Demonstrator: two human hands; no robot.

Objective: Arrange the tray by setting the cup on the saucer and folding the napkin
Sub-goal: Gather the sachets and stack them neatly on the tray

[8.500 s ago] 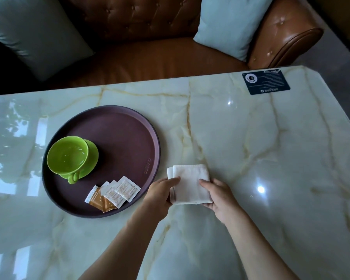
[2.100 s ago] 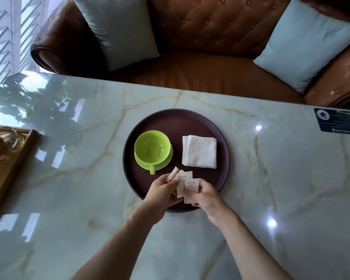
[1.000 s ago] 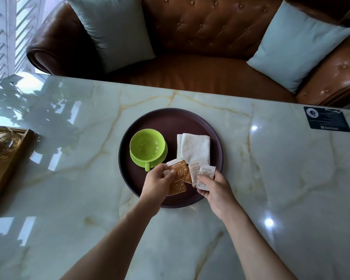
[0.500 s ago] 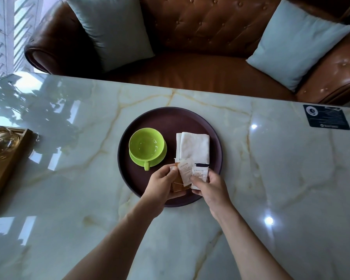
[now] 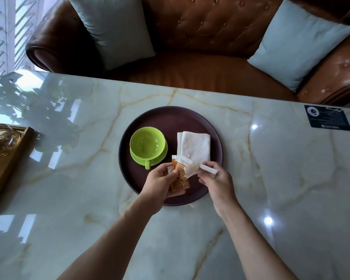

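A round dark purple tray (image 5: 214,142) lies mid-table. On its left side a green cup (image 5: 147,143) stands on a green saucer (image 5: 162,156), handle toward me. A folded white napkin (image 5: 194,145) lies on the tray's right side. Over the tray's near part my left hand (image 5: 161,183) pinches an orange sachet (image 5: 180,178) with white sachets behind it. My right hand (image 5: 215,179) pinches a white sachet (image 5: 209,169) at the napkin's near edge.
The table is glossy marble (image 5: 281,188). A wooden tray with a glass piece (image 5: 2,150) sits at the left edge. A dark card (image 5: 327,118) lies at the far right. A brown leather sofa (image 5: 200,33) with pale cushions stands behind the table.
The napkin went from my hands on the table to the tray. In the last second my hands have kept sorting the sachets; the right hand has drawn one white sachet to the right.
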